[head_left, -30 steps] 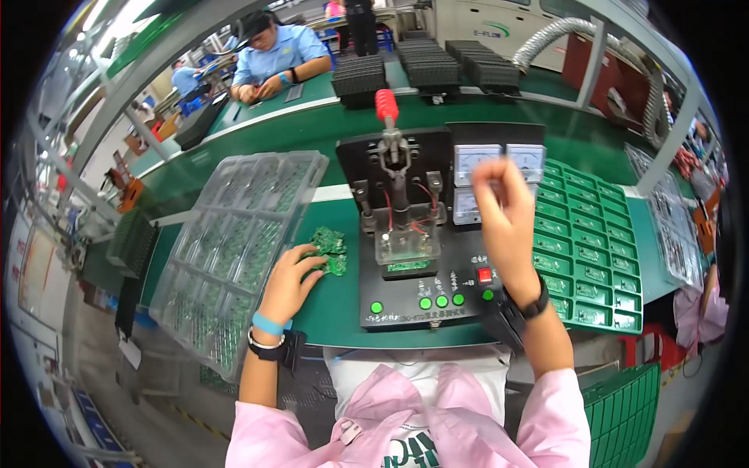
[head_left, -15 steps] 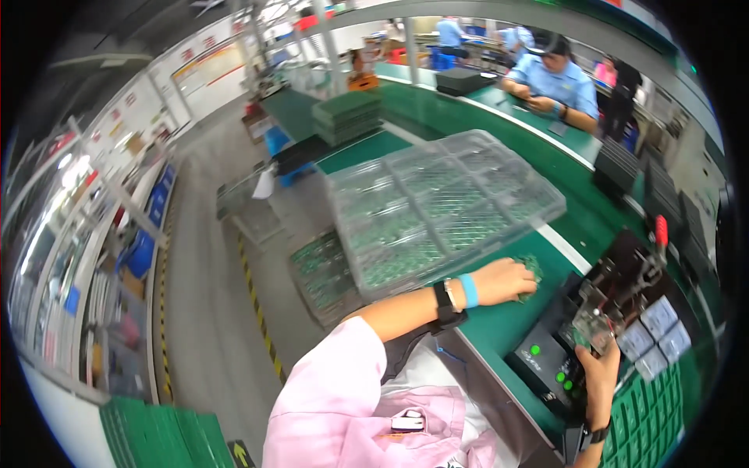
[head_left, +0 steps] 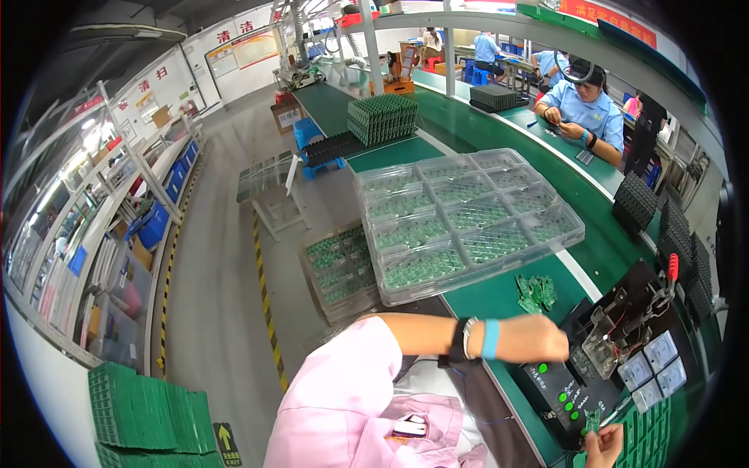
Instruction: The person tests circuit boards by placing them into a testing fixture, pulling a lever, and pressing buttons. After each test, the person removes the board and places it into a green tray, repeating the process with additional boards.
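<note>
My left hand [head_left: 530, 339] is closed above the near side of a black test fixture [head_left: 551, 396] with green round lights. Its fingers curl away from view, so whatever they hold cannot be made out. At the lower right, my right hand [head_left: 605, 446] pinches a small green circuit board [head_left: 593, 422] between thumb and fingers, beside the fixture's front corner. The fixture carries a clear plate [head_left: 599, 354] and a toggle clamp with a red handle [head_left: 672, 267]. Several loose green circuit boards [head_left: 536, 294] lie in a small heap on the green bench, beyond my left hand.
A large clear compartment tray [head_left: 476, 269] full of boards covers the bench ahead; another board-filled tray [head_left: 337, 265] sits lower left. Green slotted trays [head_left: 651, 429] lie at right, near four-part white blocks [head_left: 654, 372]. A co-worker [head_left: 585, 109] sits across the bench.
My left hand has left the heap of boards and moved right to the fixture. My right hand has drawn back from the fixture toward me, with a circuit board. The view has shifted.
</note>
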